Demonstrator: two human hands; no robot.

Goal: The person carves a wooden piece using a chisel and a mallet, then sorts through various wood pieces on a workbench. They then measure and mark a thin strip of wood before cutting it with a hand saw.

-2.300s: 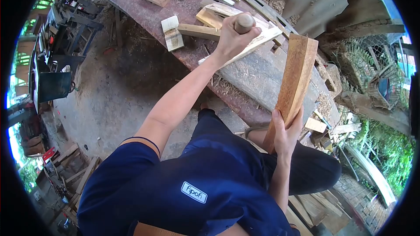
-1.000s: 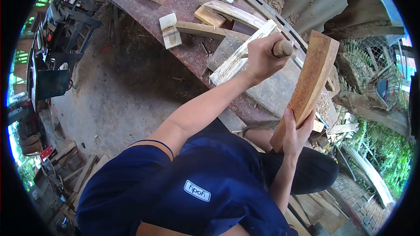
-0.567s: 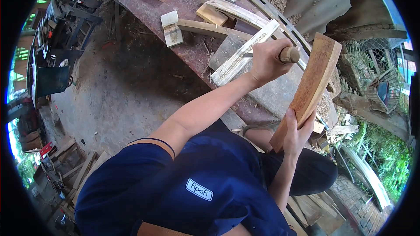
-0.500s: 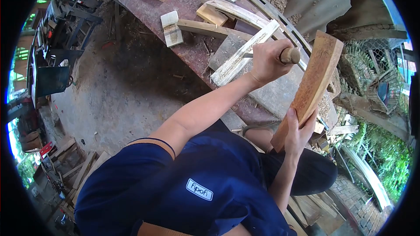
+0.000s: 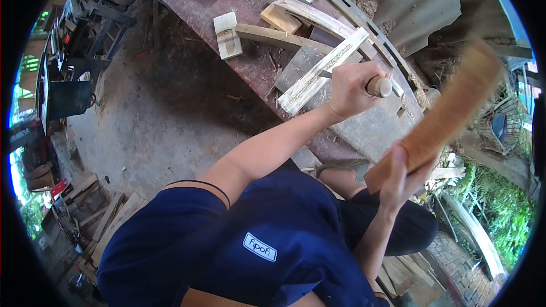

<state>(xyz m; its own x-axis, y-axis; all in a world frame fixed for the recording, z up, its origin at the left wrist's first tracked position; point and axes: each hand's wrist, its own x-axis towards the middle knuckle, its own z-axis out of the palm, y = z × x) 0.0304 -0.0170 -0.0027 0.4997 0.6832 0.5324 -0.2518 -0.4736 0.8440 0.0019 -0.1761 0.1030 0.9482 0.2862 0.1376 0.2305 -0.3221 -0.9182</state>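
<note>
My left hand (image 5: pixel 355 91) is closed around the wooden handle of a chisel (image 5: pixel 379 86), its round butt facing right. The chisel's thin metal shank shows left of my fist, by a pale, roughly carved strip of wood (image 5: pixel 310 85); my view does not show the cutting edge clearly. That strip slants across a grey slab (image 5: pixel 290 68) on the bench. My right hand (image 5: pixel 401 179) grips the lower end of a long, thick brown wooden block (image 5: pixel 441 125). The block is raised to the right of the chisel handle, apart from it, and its upper end is blurred.
The reddish bench (image 5: pixel 187 14) carries curved wooden pieces (image 5: pixel 278 37), a small pale block (image 5: pixel 227 37) and shavings. Corrugated sheeting (image 5: pixel 421 0) stands behind it. More planks (image 5: pixel 111 216) lie at lower left, and a long pale board (image 5: pixel 475 233) lies at lower right.
The brown block has swung up and to the right, away from the chisel handle, with my right hand. My left hand stays at the carved strip, with the chisel.
</note>
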